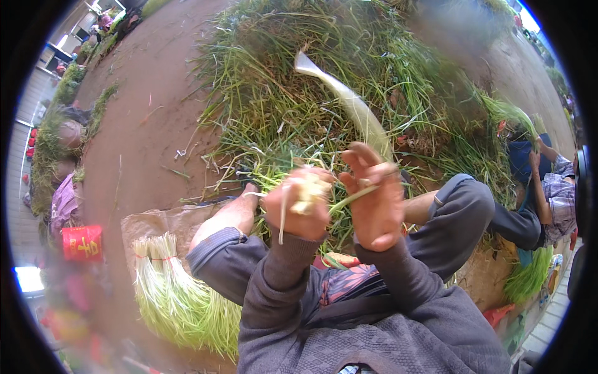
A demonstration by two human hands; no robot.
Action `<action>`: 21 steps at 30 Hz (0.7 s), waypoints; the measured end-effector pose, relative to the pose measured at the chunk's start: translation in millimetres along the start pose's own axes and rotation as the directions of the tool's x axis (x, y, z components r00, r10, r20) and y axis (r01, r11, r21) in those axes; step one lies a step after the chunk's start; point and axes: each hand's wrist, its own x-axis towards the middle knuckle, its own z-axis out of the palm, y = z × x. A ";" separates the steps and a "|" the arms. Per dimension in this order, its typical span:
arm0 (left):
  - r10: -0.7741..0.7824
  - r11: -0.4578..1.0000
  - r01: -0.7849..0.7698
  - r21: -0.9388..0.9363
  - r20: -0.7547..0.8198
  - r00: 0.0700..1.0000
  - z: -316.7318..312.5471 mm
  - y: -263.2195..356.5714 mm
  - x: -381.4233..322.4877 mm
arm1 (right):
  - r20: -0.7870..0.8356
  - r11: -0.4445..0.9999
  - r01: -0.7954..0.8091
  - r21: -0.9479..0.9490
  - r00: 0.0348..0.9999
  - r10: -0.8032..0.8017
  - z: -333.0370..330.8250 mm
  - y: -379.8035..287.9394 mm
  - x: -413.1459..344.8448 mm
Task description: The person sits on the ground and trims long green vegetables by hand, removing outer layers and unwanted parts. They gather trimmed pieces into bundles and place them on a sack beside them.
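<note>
My left hand (pixel 297 201), blurred by motion, is closed around a small bunch of pale yellowish-white stalks (pixel 307 196); one thin white stalk hangs below the fist. Beside it, my right hand (pixel 376 205) is raised palm toward me, fingers bent. A green stem (pixel 350 200) crosses the gap between the hands and meets the right fingers. From those fingertips a long whitish-green stalk (pixel 355 103) arcs upward, smeared by motion, with a white far end. Beyond both hands spreads a big heap of long green chive-like plants (pixel 289 93) with pale stems.
Tied bundles of cleaned white-stemmed greens (pixel 163 271) lie on a brown sheet (pixel 140 219) by my left knee. At the right, another person (pixel 558 191) sits holding greens. A red printed bag (pixel 82 243) stands left. Bare brown ground (pixel 149 103) runs beside the heap.
</note>
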 end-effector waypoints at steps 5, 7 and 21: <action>-0.455 0.876 0.483 -0.004 -0.344 0.822 -69.4 -32.8 13.0 | -0.085 0.944 0.327 0.056 0.943 -0.321 -53.7 -75.3 33.0; -0.379 0.925 0.370 -0.089 -0.122 0.917 -66.2 -42.5 9.6 | -0.068 0.933 0.350 0.088 0.936 -0.345 -79.9 -94.2 27.8; -0.355 0.910 0.337 -0.242 -0.031 0.935 -106.5 -89.7 4.1 | 0.160 0.090 0.404 -0.910 0.544 -0.824 -180.4 -350.7 -75.8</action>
